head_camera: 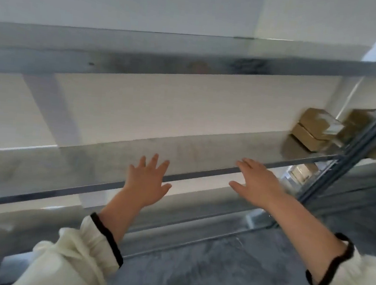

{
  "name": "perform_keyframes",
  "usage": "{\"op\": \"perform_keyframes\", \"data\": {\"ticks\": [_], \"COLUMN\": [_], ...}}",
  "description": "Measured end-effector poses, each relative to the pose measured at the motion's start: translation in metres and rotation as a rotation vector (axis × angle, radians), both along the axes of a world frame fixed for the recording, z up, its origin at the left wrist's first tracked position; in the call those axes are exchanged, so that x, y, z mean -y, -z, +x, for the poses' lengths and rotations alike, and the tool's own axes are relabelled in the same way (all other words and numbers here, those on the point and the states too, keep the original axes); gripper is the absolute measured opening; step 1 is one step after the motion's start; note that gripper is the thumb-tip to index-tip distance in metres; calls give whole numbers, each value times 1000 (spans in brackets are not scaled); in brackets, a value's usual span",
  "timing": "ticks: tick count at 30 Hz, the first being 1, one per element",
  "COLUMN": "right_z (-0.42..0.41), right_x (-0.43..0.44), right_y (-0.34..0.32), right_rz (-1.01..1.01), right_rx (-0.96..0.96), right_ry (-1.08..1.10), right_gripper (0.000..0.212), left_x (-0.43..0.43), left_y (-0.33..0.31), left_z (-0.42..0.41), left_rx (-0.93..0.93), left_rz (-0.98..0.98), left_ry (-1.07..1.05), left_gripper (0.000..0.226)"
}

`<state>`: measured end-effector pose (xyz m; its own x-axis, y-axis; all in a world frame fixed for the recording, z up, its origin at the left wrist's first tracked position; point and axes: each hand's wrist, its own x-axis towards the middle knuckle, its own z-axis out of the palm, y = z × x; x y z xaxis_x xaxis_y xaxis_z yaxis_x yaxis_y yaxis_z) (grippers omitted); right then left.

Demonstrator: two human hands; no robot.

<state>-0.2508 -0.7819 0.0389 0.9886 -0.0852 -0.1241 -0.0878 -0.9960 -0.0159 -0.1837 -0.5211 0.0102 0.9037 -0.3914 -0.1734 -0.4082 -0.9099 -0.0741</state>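
Metal shelf [193, 151], the middle board of the rack, runs across the view from near left to far right, and both your hands are at its front edge. Your left hand [148, 179] lies over the lip with fingers straight and spread, grasping nothing. Your right hand [258, 184] is just to the right of it, also flat and released, with its fingertips past the edge and over the board. The blur means I cannot tell whether either palm actually presses on the metal or only hovers above it.

As I judge it, you are at the very start of handling this shelf: nothing is held, and no grip is taken on the edge. Closing your fingers on the lip, or reaching further in, is not yet done.

The board looks like thin, dull grey galvanised sheet with a darker folded front rim and faint smudges on top. A stack of cardboard boxes [314, 129] sits at its far right end, well apart from your hands. An upper shelf [166, 59] of the same metal hangs above.
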Motion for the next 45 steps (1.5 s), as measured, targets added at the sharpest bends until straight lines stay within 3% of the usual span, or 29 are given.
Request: {"op": "perform_keyframes", "data": {"ticks": [14,23,29,34,39,41,45], "right_z": [62,88,125,160,182,193,203], "right_x": [233,382,480,548,570,563,542], "right_y": [3,18,22,33,43,52,64], "right_rz": [84,306,477,578,787,777,717], "right_rx": [-18,60,114,24,2,27,113], "right_ry": [389,626,639,582,550,565,560], "right_gripper": [63,71,84,106,121,131,127], "left_x": [278,470,587,650,674,671,650], "left_y": [4,4,15,18,30,37,49], "left_z": [141,173,186,206,213,215,218], "left_rx": [13,-77,-190,-339,-358,-335,-276], "left_rz": [-32,-131,-213,-347,-274,-221,-111], "left_ry": [367,494,413,284,206,142,45], "left_gripper": [71,78,95,115,112,118,118]}}
